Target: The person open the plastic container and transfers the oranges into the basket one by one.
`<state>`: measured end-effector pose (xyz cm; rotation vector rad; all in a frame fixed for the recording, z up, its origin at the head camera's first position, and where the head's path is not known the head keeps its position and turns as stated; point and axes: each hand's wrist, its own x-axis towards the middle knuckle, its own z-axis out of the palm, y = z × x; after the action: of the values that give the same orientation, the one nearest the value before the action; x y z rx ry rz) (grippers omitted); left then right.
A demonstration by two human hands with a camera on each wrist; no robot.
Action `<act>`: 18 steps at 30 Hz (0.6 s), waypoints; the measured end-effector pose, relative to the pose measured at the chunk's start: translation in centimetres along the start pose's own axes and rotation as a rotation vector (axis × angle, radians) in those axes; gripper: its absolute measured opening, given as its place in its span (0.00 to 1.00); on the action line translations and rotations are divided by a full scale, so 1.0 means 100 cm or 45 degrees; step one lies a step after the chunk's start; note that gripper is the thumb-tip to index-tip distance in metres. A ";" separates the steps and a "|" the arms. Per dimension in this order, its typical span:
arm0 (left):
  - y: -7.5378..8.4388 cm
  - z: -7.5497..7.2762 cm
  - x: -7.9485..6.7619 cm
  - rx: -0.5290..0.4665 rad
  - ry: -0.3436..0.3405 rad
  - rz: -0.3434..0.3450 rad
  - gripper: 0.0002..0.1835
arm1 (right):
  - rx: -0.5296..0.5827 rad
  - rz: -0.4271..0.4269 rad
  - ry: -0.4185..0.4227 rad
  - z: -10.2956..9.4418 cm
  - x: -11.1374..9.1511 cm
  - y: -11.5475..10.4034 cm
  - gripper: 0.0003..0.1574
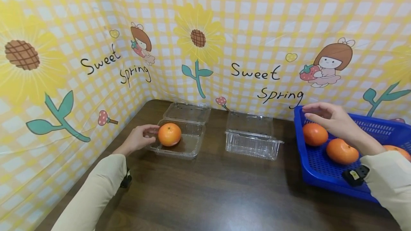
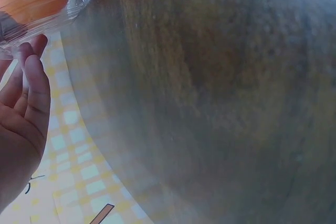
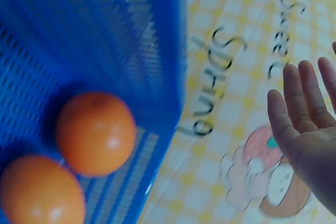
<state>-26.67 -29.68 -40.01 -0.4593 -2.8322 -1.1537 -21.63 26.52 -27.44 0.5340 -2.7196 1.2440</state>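
Observation:
An orange (image 1: 169, 134) sits in the left clear plastic container (image 1: 192, 149), whose lid (image 1: 187, 112) is folded back. At the container's left side is my left hand (image 1: 137, 140), fingertips right by the orange. In the left wrist view, that hand's fingers (image 2: 38, 77) are loosely bent beside the clear wall and grip nothing. My right hand (image 1: 337, 122) hovers over the left part of the blue basket (image 1: 300, 152), with its fingers extended and nothing held. Below it in the basket lie an orange fruit (image 1: 315, 134) and another (image 1: 341, 151). The right wrist view shows the palm (image 3: 315, 148) and spread fingers.
A second clear container (image 1: 252, 147) stands mid-table with its lid (image 1: 250, 123) raised behind it. Another orange (image 1: 398, 149) lies farther right in the basket, partly behind the right sleeve. Yellow checked cloth (image 1: 199, 77) lines the table's back and left side.

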 end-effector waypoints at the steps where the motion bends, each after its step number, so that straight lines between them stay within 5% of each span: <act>1: 0.000 0.000 0.000 0.005 -0.002 0.007 0.22 | 0.007 -0.005 -0.015 0.002 0.000 -0.004 0.21; 18: -0.003 0.000 0.002 0.002 -0.013 0.007 0.23 | 0.160 -0.180 -0.154 0.028 0.003 -0.051 0.16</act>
<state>-26.89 -29.82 -40.18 -0.4744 -2.8385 -1.1517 -19.98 21.25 -25.54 0.8261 -2.6554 1.3948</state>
